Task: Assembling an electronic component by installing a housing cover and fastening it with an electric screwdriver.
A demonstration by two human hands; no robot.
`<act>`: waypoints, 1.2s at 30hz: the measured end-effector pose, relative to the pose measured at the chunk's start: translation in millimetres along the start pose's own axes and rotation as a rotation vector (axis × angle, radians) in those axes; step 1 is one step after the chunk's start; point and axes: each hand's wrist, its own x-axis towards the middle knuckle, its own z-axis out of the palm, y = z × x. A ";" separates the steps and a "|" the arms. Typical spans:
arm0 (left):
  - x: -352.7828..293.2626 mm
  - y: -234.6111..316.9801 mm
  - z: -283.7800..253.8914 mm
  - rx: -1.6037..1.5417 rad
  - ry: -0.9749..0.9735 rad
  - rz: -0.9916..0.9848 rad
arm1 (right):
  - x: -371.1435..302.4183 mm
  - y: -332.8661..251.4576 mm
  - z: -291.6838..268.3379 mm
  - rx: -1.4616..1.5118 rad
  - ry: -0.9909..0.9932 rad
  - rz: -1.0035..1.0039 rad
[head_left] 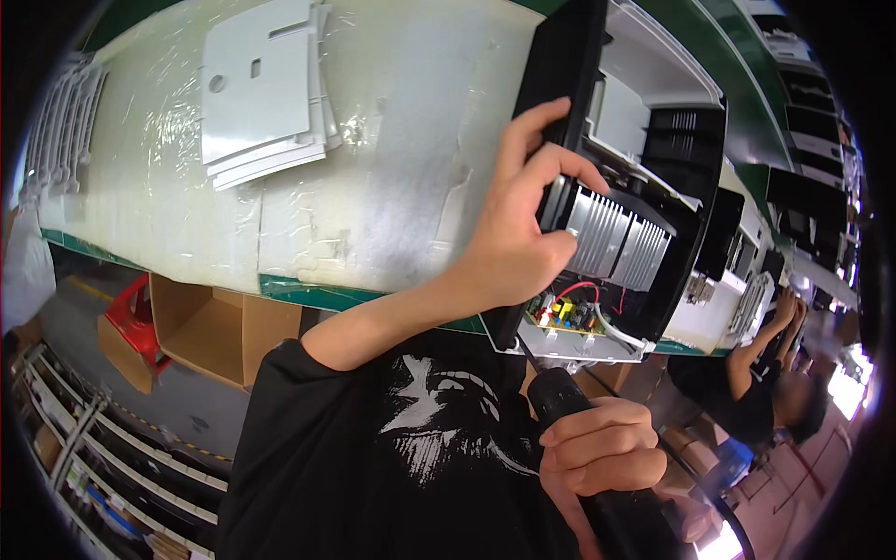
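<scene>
An open device casing [691,224], black and white, stands on the bench in front of me. Inside it are silver finned metal parts [616,238] and a small circuit board [567,314] with red and white wires. My left hand [518,219] grips the black panel [558,70] on the casing's left side, its fingers curled over the edge. In my right hand [602,448] is a black power screwdriver [557,397], fist wrapped round its body. The screwdriver's thin shaft points up at the casing's near left corner; whether its tip sits on a screw I cannot tell.
White flat plates [257,93] lie stacked on the film-covered bench [401,187] to the left. White slotted frames [70,126] rest at its far left end. Below stand a cardboard box [224,336], a red stool [140,322] and a rack [121,467]. Another person [747,387] works at the right.
</scene>
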 end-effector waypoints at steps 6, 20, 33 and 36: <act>-1.9 -2.8 -2.9 -0.037 -0.007 0.004 | 23.8 -13.8 7.0 -0.069 -0.215 0.311; -0.8 0.2 -0.9 0.014 0.002 -0.001 | 18.3 3.4 13.8 0.106 0.040 -0.121; 2.8 -2.3 -2.3 0.195 0.011 0.077 | 4.3 -88.6 -90.3 0.174 0.442 -0.681; 1.6 -0.5 2.6 0.219 0.016 0.034 | 10.5 -98.4 -106.5 -0.148 0.489 -0.821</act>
